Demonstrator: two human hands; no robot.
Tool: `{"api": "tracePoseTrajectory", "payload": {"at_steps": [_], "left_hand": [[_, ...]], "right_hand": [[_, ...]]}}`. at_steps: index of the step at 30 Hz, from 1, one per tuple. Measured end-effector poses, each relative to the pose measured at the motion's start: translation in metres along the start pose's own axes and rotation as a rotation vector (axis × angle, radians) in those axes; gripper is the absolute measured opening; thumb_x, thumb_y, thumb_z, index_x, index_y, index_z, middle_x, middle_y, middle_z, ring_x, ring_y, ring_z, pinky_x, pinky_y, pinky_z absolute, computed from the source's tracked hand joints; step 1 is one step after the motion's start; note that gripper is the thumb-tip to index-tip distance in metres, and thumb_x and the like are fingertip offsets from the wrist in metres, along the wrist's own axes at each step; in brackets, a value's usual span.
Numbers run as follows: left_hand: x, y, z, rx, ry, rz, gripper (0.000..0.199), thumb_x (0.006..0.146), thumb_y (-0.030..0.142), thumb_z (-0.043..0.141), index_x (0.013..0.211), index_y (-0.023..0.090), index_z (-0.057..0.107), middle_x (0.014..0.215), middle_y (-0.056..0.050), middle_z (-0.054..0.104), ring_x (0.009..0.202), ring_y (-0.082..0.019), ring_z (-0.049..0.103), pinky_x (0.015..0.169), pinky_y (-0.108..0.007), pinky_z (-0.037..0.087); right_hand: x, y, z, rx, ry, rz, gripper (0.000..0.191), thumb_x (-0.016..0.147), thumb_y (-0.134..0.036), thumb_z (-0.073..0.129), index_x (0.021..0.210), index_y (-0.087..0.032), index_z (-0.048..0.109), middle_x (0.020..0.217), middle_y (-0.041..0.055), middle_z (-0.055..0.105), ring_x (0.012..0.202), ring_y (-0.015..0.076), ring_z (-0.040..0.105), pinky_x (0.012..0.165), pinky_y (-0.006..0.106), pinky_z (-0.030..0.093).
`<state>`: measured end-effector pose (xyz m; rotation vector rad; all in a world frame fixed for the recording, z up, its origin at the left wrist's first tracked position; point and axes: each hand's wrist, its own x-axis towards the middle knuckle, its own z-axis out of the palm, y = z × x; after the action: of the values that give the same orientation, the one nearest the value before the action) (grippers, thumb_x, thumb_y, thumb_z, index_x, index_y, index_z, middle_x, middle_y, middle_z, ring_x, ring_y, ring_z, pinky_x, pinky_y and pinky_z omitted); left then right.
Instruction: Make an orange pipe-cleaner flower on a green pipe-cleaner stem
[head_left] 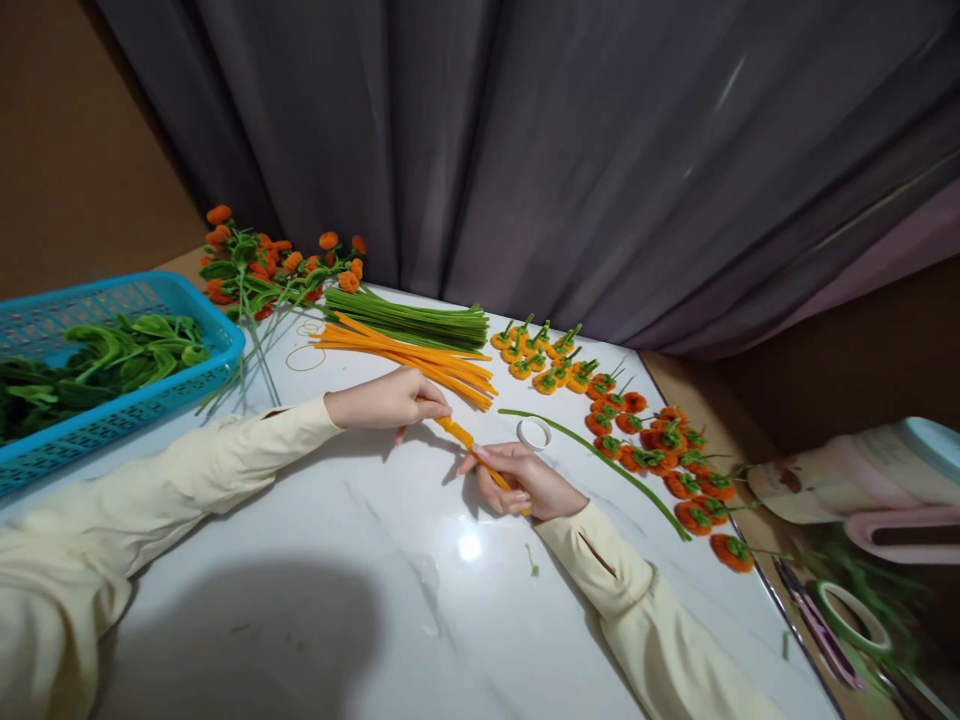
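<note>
Both hands hold one yellow-orange fuzzy piece (456, 432) over the white marbled table (315, 560). My left hand (397, 398) pinches its upper left end. My right hand (525, 482) is closed round its lower right part, and a tip of it pokes out below the fingers. Between the hands the piece looks folded or twisted. Just beyond lie a bundle of orange stems (420, 358) and a bundle of green stems (420, 320). A white tape ring (534, 432) and a single green stem (600, 455) lie near my right hand.
On the left stands a blue basket (120, 410) of green leaves. Orange flowers (277, 262) lie behind it. Rows of small yellow pumpkins (546, 380) and orange pumpkins (664, 440) line the right. Past the right edge are pink scissors (821, 625), green tape (853, 615) and a pink-handled container (862, 470).
</note>
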<state>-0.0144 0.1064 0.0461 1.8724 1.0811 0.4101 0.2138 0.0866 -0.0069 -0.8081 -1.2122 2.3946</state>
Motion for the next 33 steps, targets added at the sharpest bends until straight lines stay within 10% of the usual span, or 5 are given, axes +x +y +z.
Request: {"api": "tracePoseTrajectory", "payload": {"at_steps": [22,33], "left_hand": [[0.002,-0.005,-0.004,-0.530,-0.409,-0.272,0.026,0.072,0.033,0.065,0.056,0.015,0.057,0.046,0.008,0.015,0.040,-0.006,0.012,0.030,-0.018,0.037],[0.012,-0.014,0.008,-1.355,-0.273,-0.588,0.012,0.078,0.005,0.055,0.070,0.012,0.050,0.051,0.008,0.022,0.039,-0.003,0.024,0.032,-0.006,0.027]], "right_hand": [[-0.009,-0.002,-0.010,-0.081,-0.239,0.101,0.036,0.083,-0.039,0.057,0.061,-0.012,0.051,0.034,-0.0057,0.040,0.025,0.0015,0.018,0.026,0.015,0.010],[-0.002,0.002,-0.011,0.051,-0.059,-0.091,0.026,0.084,-0.034,0.058,0.070,-0.016,0.046,0.042,-0.0095,0.037,0.031,0.0016,0.014,0.027,0.011,0.018]]}}
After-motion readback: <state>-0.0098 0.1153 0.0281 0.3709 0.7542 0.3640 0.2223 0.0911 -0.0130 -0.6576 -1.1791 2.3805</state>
